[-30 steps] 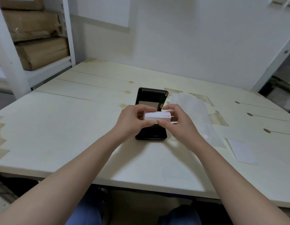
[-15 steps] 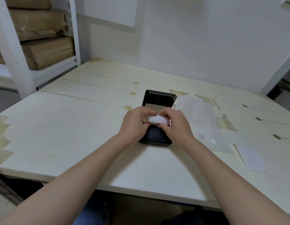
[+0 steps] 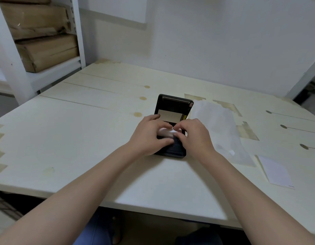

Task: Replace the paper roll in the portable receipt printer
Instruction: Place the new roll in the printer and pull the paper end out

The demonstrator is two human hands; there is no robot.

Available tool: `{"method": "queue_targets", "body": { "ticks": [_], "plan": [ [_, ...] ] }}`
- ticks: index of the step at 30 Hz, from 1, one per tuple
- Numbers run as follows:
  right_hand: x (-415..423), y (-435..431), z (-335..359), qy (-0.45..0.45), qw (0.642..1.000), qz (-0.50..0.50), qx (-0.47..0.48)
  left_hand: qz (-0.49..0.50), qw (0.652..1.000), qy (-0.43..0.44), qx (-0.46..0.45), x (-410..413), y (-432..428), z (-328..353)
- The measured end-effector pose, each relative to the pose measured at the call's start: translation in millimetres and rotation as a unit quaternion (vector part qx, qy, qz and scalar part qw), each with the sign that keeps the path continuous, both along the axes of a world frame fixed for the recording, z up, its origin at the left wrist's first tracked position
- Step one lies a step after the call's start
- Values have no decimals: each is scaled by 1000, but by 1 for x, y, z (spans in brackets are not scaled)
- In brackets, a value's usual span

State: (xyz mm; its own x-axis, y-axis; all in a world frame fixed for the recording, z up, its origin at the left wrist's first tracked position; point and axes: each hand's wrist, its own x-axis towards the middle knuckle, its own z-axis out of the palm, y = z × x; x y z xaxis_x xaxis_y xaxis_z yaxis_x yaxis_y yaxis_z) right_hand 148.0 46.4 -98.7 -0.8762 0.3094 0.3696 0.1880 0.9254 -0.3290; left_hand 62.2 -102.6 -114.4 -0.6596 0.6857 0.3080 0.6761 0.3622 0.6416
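The black portable receipt printer (image 3: 172, 106) lies on the pale wooden table (image 3: 82, 138) with its lid flipped open away from me, a beige label showing inside the lid. A white paper roll (image 3: 166, 132) sits low over the printer's paper bay, mostly hidden by my fingers. My left hand (image 3: 149, 135) grips the roll's left end and my right hand (image 3: 192, 133) pinches its right end and a small corner of paper. Both hands rest on the printer's body.
A clear plastic wrapper (image 3: 222, 131) lies right of the printer, and a white card (image 3: 276, 171) lies beyond it near the front right. A white shelf (image 3: 12, 55) with brown parcels (image 3: 45, 50) stands at the left. The table's front edge runs under my forearms.
The roll has come down from just above the printer into its open bay, and both hands have lowered with it onto the printer.
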Motion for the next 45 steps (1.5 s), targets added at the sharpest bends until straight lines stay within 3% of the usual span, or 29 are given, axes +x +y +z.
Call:
{"method": "queue_targets", "body": {
  "ticks": [3, 7, 13, 19, 24, 31, 45],
  "plan": [
    [0, 1, -1, 20, 1000, -2, -15, -69, 994, 0, -80, 0, -8, -1],
    [-2, 2, -8, 32, 999, 2, -26, -104, 989, 21, -102, -1, -15, -4],
    [-1, 4, -16, 19, 999, 1, -40, -36, 995, 82, -41, 8, -4, -11],
    [13, 8, -12, 0, 999, 32, -13, -9, 980, 183, -77, 10, 8, -14],
    [24, 7, -14, -28, 997, 74, 19, -15, 980, 153, -125, 11, -1, -16],
    [35, 4, -17, -34, 995, 94, 21, -10, 966, 202, -161, 17, -8, -11],
    [53, 8, -20, -26, 989, 138, 44, 8, 978, 188, -93, 17, -6, -13]
  ]
}}
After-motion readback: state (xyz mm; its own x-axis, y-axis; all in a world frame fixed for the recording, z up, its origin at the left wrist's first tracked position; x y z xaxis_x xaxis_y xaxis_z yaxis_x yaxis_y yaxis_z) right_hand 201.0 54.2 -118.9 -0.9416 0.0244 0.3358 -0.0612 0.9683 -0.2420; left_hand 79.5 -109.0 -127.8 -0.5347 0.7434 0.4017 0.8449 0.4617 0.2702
